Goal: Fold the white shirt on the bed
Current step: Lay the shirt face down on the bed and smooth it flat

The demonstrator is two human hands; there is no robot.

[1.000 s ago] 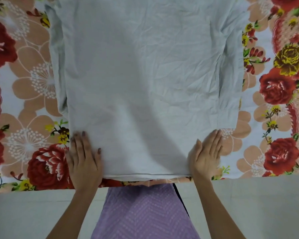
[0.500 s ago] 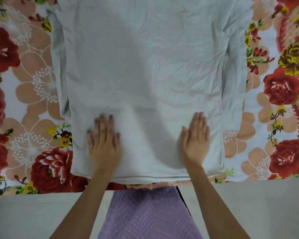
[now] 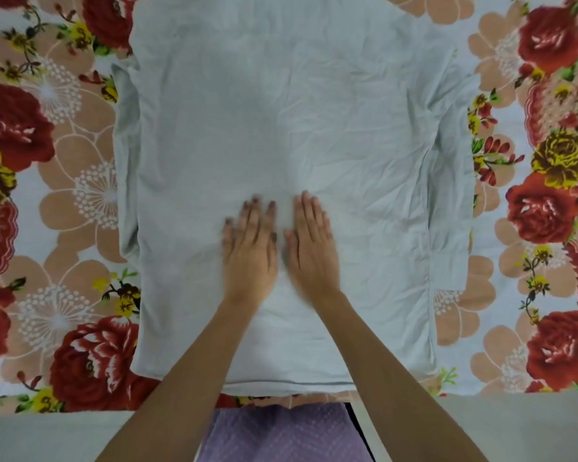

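The white shirt (image 3: 314, 111) lies spread flat and wrinkled on the bed, its hem toward me near the bed's front edge. Its sleeves run down along both sides, the right cuff (image 3: 447, 268) lying by the lower right. My left hand (image 3: 249, 248) and my right hand (image 3: 311, 245) rest palm-down side by side on the middle of the shirt's lower half. The fingers are stretched out flat against the cloth and hold nothing. The left hand is slightly blurred.
A floral bedsheet (image 3: 57, 201) with red and peach flowers covers the bed around the shirt. The bed's front edge (image 3: 481, 400) runs across the bottom, with grey floor below. My purple garment (image 3: 281, 435) shows at the bottom centre.
Both hands slid from the shirt's lower corners inward and up over the cloth, and now lie close together at its middle. The view shifted closer over the bed.
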